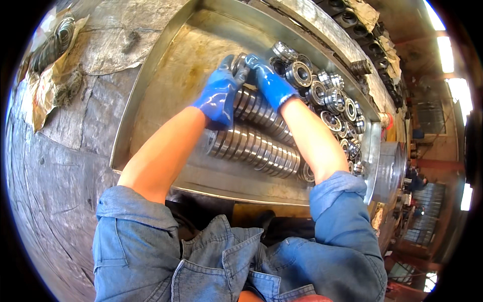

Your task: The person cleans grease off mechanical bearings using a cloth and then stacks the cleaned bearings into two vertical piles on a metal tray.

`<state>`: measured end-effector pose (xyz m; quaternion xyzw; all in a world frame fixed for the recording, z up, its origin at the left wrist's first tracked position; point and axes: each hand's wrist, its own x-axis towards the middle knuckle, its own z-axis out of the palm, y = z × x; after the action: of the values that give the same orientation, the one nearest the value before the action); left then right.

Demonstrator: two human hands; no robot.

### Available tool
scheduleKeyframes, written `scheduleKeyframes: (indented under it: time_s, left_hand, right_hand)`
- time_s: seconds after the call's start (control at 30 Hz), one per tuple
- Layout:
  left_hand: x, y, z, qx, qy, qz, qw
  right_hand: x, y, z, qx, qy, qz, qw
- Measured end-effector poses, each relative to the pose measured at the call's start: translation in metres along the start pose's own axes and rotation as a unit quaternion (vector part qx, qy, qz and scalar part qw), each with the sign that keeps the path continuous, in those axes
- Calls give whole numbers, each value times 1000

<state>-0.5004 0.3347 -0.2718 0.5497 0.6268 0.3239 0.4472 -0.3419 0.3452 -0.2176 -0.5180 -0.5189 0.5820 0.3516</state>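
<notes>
Both of my hands wear blue rubber gloves and meet over a shallow metal tray [188,55]. My left hand [220,93] is closed on the left side of a steel ball bearing [239,64]. From the right, my right hand [269,81] has its fingers closed on that same bearing. Just below the hands, a row of bearings [261,115] stands on edge, packed face to face and partly covered by my right hand and forearm. A second such row [256,151] lies nearer to me. Loose bearings [322,93] are heaped to the right of my right hand.
On the left, a dark sheet-covered surface [60,161] bears a stack of rings [58,43] in torn brown paper [43,100]. Dark ring-shaped parts [359,31] line the area beyond the tray's far wall. A metal cylinder [391,163] stands outside the tray's right end.
</notes>
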Motion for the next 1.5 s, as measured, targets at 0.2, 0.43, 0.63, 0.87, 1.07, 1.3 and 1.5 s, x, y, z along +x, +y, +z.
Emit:
scheduleKeyframes:
  time_s: [0.2,0.43,0.63,0.87,1.07,1.3,1.5]
  left_hand:
    - [29,-14,13,-140,-130,62,980]
    - [34,-12,26,-83,-95,4,992]
    - [41,-16,41,-110,-99,10,989]
    - [46,-32,42,-139,-82,41,986]
    - [35,0,40,-139,-135,47,980]
    - [16,41,0,311,-37,333,889]
    - [8,47,17,388,-115,322,856]
  right_hand:
    - [16,-1,-36,-271,52,13,961]
    - [55,44,-93,-692,84,109,709]
    - [79,89,-113,-659,164,90,729]
    - [57,43,-82,-330,147,47,931]
    - [43,80,-109,31,86,15,996]
    - [23,14,-73,-229,77,90,966]
    - [80,22,-142,-641,221,-18,735]
